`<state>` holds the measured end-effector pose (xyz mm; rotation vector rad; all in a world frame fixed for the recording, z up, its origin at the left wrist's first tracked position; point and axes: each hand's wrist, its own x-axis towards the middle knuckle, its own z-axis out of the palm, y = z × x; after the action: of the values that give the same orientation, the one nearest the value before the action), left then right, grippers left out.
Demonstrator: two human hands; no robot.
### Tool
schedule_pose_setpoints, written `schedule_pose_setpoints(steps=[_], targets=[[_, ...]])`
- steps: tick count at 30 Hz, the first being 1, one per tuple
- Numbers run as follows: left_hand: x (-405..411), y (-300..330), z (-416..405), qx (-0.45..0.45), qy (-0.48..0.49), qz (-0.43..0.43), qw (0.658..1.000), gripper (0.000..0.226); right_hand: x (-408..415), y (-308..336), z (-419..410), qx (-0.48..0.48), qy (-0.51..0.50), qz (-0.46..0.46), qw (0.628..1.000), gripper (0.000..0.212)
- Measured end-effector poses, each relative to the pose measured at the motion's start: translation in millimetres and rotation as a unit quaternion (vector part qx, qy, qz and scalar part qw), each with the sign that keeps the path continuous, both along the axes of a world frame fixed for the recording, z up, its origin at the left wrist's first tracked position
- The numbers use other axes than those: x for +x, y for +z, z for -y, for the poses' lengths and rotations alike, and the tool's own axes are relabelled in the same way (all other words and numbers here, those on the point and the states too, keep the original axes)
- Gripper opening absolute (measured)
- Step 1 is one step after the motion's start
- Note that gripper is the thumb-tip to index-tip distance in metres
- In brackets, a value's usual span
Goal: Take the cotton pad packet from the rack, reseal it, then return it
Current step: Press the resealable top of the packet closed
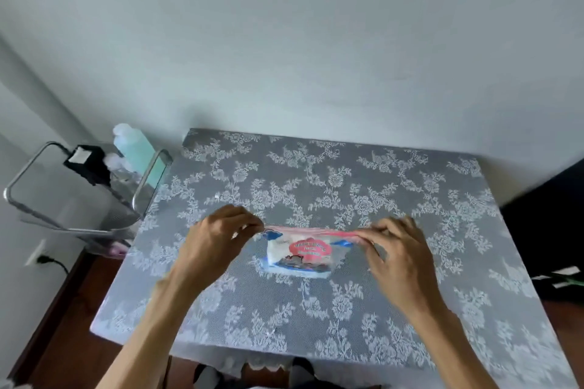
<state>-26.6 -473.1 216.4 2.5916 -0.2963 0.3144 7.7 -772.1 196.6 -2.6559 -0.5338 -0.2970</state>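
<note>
The cotton pad packet (303, 254) is a clear bag with a pink label and white pads inside, held just above the middle of the table (316, 319). My left hand (218, 240) pinches the left end of its pink top strip. My right hand (401, 249) pinches the right end of that strip, which is stretched flat between the two hands. The metal rack (85, 196) stands off the table's left edge, apart from both hands.
The rack holds a pale green bottle (136, 148) and a black item (88, 164). A grey lace cloth covers the table, which stands against a white wall. A wall socket with a black plug (41, 257) is at lower left. Dark furniture (550, 230) is on the right.
</note>
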Motion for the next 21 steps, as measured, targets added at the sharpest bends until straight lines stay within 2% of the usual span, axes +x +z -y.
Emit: schedule_pose_setpoints(steps=[3, 8, 10, 12, 15, 19, 21], targets=[[-3, 11, 5, 0.009, -0.032, -0.006, 0.999, 0.014, -4, -1, 0, 0.011, 0.0, -0.014, 1.0, 0.026], [1, 20, -1, 0.028, -0.026, 0.002, 0.999, 0.017, -6, 1, -1, 0.027, 0.009, -0.009, 1.0, 0.033], [5, 22, -6, 0.039, -0.013, 0.015, 0.999, 0.01, -5, 4, -3, 0.041, 0.002, -0.007, 0.999, 0.039], [4, 24, -6, 0.037, -0.014, 0.005, 0.999, 0.005, -6, 4, -3, 0.047, -0.001, -0.011, 0.999, 0.039], [5, 23, -9, 0.043, 0.009, -0.005, 0.999, 0.008, -4, 7, -3, 0.067, -0.004, -0.011, 0.998, 0.039], [3, 18, -12, 0.046, 0.003, -0.016, 0.999, 0.011, -2, 10, -2, 0.135, 0.002, -0.013, 0.991, 0.038], [3, 14, -12, 0.019, 0.009, -0.019, 1.0, 0.011, -1, 11, 0, 0.161, 0.018, -0.026, 0.987, 0.033]])
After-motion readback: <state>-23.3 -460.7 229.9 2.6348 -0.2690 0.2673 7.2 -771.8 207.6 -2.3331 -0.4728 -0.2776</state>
